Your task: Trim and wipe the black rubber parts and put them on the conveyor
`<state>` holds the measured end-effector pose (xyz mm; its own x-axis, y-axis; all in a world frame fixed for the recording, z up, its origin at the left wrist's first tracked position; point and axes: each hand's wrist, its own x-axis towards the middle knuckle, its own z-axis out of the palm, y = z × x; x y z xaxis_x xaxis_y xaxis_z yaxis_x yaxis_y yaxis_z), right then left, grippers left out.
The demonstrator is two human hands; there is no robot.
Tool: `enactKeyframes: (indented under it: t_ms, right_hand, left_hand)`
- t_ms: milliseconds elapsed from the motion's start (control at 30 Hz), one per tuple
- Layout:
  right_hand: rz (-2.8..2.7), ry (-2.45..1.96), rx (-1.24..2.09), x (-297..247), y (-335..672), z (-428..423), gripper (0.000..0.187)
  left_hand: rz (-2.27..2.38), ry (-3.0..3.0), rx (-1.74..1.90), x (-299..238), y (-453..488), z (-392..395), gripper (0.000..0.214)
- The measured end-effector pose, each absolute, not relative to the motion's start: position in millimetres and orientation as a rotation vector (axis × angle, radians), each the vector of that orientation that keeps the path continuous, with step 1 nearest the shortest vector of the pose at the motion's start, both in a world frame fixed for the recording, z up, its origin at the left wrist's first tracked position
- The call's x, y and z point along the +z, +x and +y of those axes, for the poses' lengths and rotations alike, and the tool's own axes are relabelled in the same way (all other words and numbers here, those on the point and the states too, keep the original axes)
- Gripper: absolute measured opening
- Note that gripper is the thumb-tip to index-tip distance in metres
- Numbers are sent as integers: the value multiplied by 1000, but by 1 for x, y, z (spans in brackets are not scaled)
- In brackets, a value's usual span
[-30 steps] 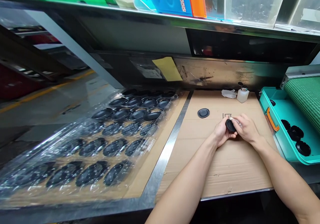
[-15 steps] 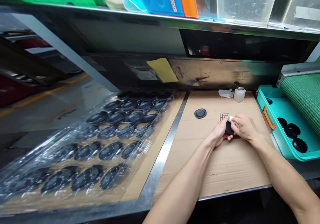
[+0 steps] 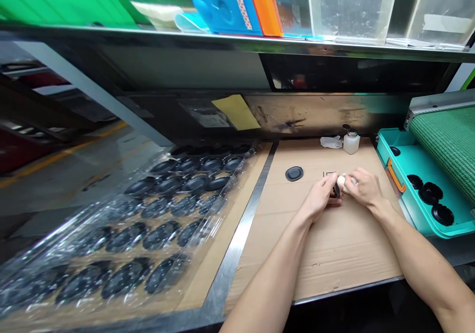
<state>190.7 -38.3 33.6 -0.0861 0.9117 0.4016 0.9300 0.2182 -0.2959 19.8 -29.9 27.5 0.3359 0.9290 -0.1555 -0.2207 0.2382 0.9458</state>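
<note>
The left hand pinches a black rubber disc while the right hand holds a white cloth against it; many black discs lie under clear plastic film, a few in a teal plastic tray.

Nothing is legible; the dark strokes on the cardboard are too small to read.

- left hand: bare, no glove or ring, above the cardboard
- right hand: bare, no glove or ring, above the cardboard
- left forearm: bare, slim, tapering to the wrist, no sleeve
- right forearm: bare, slim, no sleeve or band, right of the cardboard
</note>
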Motion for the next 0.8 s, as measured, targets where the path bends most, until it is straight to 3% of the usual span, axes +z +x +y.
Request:
enactKeyframes:
  t_ms: [100, 167, 300, 533, 800]
  right_hand:
    - [-1858, -1806, -75, 27, 207, -28, 36]
    - [-1830, -1914, -71, 23, 217, -22, 36]
    - [-1816, -2138, -74, 23, 227, -16, 35]
    - [-1832, -2237, -126, 25, 227, -16, 35]
    - [-1831, -2216, -90, 22, 230, -14, 36]
  left_hand:
    - [1010, 1170, 1223, 34, 15, -34, 85]
    - [1064, 1331, 1337, 37, 15, -37, 92]
    - [1081, 1543, 1398, 41, 17, -45, 73]
    - [1019, 1360, 1414, 52, 18, -52, 76]
    - [1075, 1380, 1521, 53, 23, -53, 60]
